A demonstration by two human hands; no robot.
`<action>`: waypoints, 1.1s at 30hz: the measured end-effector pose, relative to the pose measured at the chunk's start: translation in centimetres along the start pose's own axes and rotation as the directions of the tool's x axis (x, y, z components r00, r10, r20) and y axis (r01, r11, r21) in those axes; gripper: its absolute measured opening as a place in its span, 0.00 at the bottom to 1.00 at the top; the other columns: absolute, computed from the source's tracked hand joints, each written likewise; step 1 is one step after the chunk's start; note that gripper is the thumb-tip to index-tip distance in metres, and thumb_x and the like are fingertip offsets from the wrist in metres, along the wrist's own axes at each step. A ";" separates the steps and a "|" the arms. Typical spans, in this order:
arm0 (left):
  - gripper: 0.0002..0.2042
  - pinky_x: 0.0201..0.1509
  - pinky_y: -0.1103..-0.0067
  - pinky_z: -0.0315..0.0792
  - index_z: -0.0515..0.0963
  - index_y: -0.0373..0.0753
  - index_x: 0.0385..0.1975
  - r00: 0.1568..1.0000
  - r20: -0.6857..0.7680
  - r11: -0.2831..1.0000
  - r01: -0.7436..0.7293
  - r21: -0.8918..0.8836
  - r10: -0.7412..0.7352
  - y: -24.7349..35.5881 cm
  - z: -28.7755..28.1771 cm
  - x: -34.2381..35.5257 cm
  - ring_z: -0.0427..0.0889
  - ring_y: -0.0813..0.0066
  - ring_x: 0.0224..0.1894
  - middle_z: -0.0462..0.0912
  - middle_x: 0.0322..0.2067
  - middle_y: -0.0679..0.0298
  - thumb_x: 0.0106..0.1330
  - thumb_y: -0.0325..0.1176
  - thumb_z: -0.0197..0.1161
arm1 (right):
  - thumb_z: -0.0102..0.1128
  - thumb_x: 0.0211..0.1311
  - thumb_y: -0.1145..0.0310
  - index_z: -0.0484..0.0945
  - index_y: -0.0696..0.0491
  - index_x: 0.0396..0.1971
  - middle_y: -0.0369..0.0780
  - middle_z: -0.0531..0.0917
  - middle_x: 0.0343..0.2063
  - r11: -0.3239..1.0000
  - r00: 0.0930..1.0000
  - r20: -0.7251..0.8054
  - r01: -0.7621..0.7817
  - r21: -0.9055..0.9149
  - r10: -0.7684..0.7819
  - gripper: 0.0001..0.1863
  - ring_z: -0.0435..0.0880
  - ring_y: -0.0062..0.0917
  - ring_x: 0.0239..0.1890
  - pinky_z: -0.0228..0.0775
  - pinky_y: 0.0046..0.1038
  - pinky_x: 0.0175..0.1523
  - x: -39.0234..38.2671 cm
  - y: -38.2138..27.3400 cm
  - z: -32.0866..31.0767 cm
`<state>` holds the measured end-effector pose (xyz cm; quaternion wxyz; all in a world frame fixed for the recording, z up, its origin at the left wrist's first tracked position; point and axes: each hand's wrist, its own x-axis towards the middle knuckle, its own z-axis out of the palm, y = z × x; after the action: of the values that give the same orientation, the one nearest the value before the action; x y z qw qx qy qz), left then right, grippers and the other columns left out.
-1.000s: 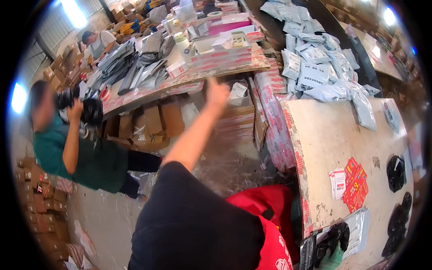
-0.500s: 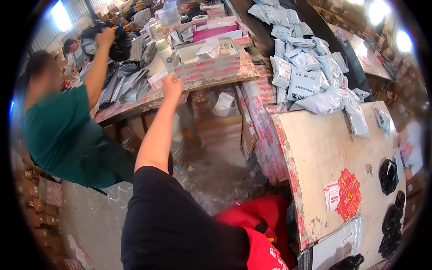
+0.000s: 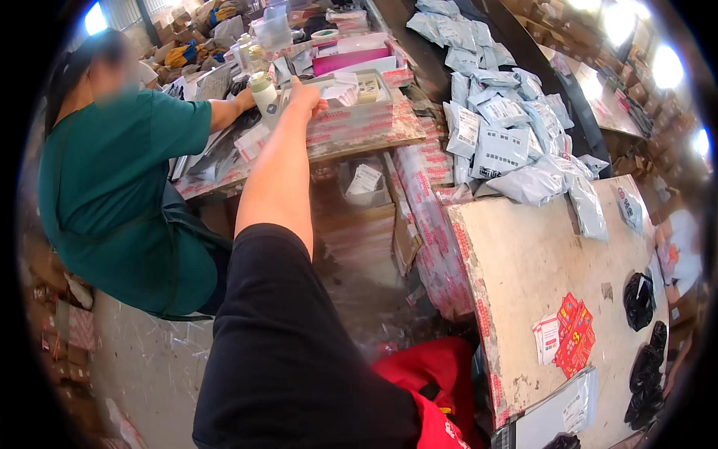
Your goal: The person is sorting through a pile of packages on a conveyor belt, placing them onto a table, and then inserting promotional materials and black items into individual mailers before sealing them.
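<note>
My left arm, in a black sleeve, stretches forward across the gap to the far workbench [image 3: 355, 142]. My left hand [image 3: 303, 97] is over the near-left corner of a clear plastic bin [image 3: 351, 116]. One finger points forward and others bend to the right. The hand looks open, though part of it is hidden. White printed cards [image 3: 342, 91] and a yellowish stack [image 3: 369, 88] stand in the bin, right of the hand. Just left of my wrist are a pale green-white bottle [image 3: 263, 91] and a stack of white-and-red cards [image 3: 253, 141]. My right hand is out of view.
A co-worker in a green top [image 3: 123, 165] reaches toward the bottle from the left. Grey-white parcels [image 3: 505, 112] lie heaped on a dark conveyor [image 3: 576, 97]. The right-hand table [image 3: 538, 247] holds red cards [image 3: 574, 337] and black bundles [image 3: 638, 301]. A lower box [image 3: 366, 187] sits underneath.
My left hand has gone forward from the bench's front edge to the plastic bin. The co-worker has lowered the raised arm with a black bundle and now reaches toward the bottle.
</note>
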<state>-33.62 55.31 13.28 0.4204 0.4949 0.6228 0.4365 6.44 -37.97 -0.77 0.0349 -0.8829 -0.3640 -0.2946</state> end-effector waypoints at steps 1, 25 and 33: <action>0.42 0.15 0.80 0.68 0.27 0.50 0.70 1.000 0.008 1.000 0.000 -0.018 0.000 -0.1 0.2 -0.5 0.79 0.72 0.19 0.81 0.28 0.54 0.61 0.23 0.46 | 0.57 0.57 0.57 0.66 0.53 0.61 0.49 0.82 0.41 1.000 1.000 0.010 0.013 0.010 -0.013 0.32 0.83 0.40 0.33 0.75 0.36 0.36 -0.5 0.5 0.0; 0.39 0.27 0.79 0.74 0.52 0.25 0.64 0.992 0.026 0.928 -0.128 0.349 0.127 -2.5 -0.6 -0.1 0.80 0.74 0.19 0.82 0.20 0.58 0.51 0.27 0.61 | 0.60 0.56 0.50 0.60 0.60 0.63 0.56 0.74 0.53 0.756 0.861 -0.302 0.505 0.416 -0.408 0.41 0.73 0.47 0.55 0.65 0.35 0.60 1.2 -0.3 0.4; 0.41 0.12 0.79 0.61 0.49 0.35 0.67 0.963 -0.086 0.964 -0.246 0.102 0.255 -2.2 0.1 -1.3 0.75 0.77 0.15 0.78 0.18 0.62 0.54 0.26 0.64 | 0.60 0.54 0.56 0.63 0.57 0.62 0.53 0.72 0.55 0.998 0.944 0.329 -0.053 0.044 0.035 0.37 0.70 0.51 0.56 0.61 0.43 0.60 2.0 -4.8 -5.0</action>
<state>-33.84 53.75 11.23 0.3076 0.5661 0.5941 0.4816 1.93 -34.59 3.72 0.0034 -0.9263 -0.3524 -0.1334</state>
